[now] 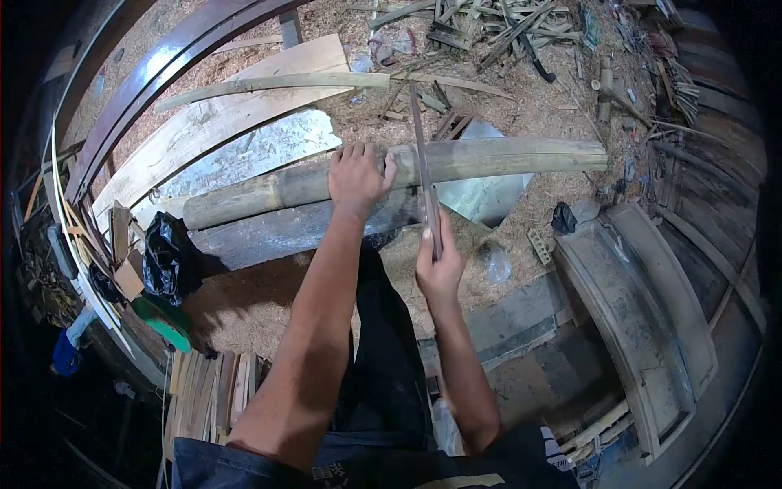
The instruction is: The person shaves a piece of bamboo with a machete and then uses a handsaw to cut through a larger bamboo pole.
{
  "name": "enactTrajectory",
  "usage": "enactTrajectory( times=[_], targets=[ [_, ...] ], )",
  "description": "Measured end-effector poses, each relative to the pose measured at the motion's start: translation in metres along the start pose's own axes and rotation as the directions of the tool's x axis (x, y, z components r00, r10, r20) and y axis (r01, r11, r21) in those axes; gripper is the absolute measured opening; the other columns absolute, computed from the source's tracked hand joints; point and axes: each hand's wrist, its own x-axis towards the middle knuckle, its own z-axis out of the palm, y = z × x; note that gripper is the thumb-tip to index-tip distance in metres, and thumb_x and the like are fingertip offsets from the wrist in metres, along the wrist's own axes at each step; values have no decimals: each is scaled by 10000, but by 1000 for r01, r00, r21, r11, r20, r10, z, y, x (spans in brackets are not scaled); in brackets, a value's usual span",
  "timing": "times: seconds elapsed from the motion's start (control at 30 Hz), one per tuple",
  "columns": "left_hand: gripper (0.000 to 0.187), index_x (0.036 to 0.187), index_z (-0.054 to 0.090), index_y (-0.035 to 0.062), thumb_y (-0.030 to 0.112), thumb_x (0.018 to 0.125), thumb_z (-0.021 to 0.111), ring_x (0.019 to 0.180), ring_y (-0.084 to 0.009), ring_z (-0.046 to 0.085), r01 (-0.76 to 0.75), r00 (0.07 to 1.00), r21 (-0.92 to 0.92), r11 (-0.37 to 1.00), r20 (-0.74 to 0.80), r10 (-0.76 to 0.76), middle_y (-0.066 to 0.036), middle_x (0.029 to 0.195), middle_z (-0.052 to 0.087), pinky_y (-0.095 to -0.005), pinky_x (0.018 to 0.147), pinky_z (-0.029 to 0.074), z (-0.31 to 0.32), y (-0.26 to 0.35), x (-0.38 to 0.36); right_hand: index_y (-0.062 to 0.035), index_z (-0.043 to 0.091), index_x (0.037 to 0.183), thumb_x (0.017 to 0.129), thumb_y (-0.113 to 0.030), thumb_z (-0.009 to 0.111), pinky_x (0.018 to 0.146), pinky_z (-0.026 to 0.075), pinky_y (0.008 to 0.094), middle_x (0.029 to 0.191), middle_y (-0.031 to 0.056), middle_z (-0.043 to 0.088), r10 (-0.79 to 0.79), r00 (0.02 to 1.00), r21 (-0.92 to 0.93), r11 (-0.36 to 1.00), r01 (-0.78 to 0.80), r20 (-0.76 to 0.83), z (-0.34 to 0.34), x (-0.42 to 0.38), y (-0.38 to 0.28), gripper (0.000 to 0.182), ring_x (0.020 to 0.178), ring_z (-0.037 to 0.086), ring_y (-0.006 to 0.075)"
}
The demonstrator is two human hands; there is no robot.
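Note:
A thick bamboo pole lies across a dark plank in front of me. My left hand rests on top of the pole near its middle, its fingers wrapped over the far side. To its right, my right hand grips the handle end of a long narrow saw. The blade crosses the pole and points away from me. Whether its edge is sunk into the bamboo, I cannot tell.
Curved boards and a whitish sheet lie behind the pole. A black plastic bag is at the left. Offcuts are scattered on the shavings-covered floor at the back. A curved wooden frame stands at the right.

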Motion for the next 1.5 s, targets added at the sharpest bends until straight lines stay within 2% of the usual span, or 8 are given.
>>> enactTrajectory(
  times=[0.27, 0.5, 0.77, 0.83, 0.93, 1.17, 1.4, 1.5],
  targets=[
    [416, 1053, 703, 34, 399, 931, 544, 1031, -318, 664, -10, 1000, 1, 1000, -24, 10, -158, 1034, 711, -445, 927, 472, -3, 0, 6, -66, 514, 1469, 1009, -151, 595, 625, 539, 305, 862, 156, 682, -7, 999, -16, 1000, 7, -43, -23, -86, 26, 475, 703, 695, 155],
    [394, 1032, 698, 48, 397, 922, 552, 1025, -304, 657, 14, 999, -5, 1000, 52, -14, -140, 1032, 712, -451, 926, 457, -8, 1, 9, -6, 546, 1414, 1025, -145, 569, 591, 492, 299, 831, 134, 657, 75, 997, 28, 997, -74, -2, 3, 10, -8, 414, 645, 584, 124],
    [384, 1020, 697, 58, 400, 926, 549, 1034, -303, 656, 25, 996, 6, 1000, 86, -25, -137, 1031, 714, -451, 947, 454, -7, 2, 6, 36, 542, 1423, 1023, -163, 595, 637, 507, 258, 933, 132, 730, 111, 992, -31, 993, -113, -67, -13, -77, -1, 449, 684, 624, 86],
    [382, 1020, 698, 59, 399, 930, 547, 1036, -304, 657, 33, 997, -4, 999, 73, -32, -141, 1034, 714, -447, 959, 453, -9, 3, 6, 26, 535, 1414, 1019, -235, 612, 668, 552, 311, 1040, 225, 734, 192, 981, 67, 979, -192, 1, -1, -30, -5, 479, 831, 767, 242],
    [384, 1028, 702, 57, 394, 930, 548, 1028, -310, 660, 34, 996, -21, 999, 80, -32, -145, 1030, 714, -441, 964, 458, -9, 2, 5, 53, 521, 1409, 1020, -228, 614, 696, 556, 322, 1030, 239, 731, 44, 999, 20, 999, -43, -16, 8, 13, -1, 489, 846, 765, 253],
    [389, 1046, 709, 50, 382, 917, 553, 1010, -318, 666, 22, 1000, -15, 1000, 14, -22, -154, 1011, 716, -444, 957, 469, -3, 0, 2, 8, 483, 1473, 1019, -213, 595, 672, 574, 338, 1002, 264, 727, 93, 995, -90, 992, -91, 23, -17, -93, 18, 517, 812, 771, 298],
    [325, 963, 718, 53, 338, 884, 584, 946, -328, 674, 0, 996, -18, 1000, -89, -2, -157, 961, 717, -440, 899, 491, 3, 0, -4, 58, 450, 1471, 1026, -222, 572, 712, 572, 402, 975, 265, 717, 24, 988, 48, 998, -32, 154, -1, 29, -2, 540, 817, 755, 347],
    [311, 963, 720, 59, 327, 876, 589, 916, -329, 679, -7, 991, -45, 999, -130, 1, -154, 939, 719, -439, 877, 498, 2, -2, -1, 53, 444, 1478, 1037, -226, 555, 697, 570, 393, 1009, 273, 709, -32, 993, 69, 997, 24, 117, -15, -28, 15, 534, 831, 756, 356]
  ],
)
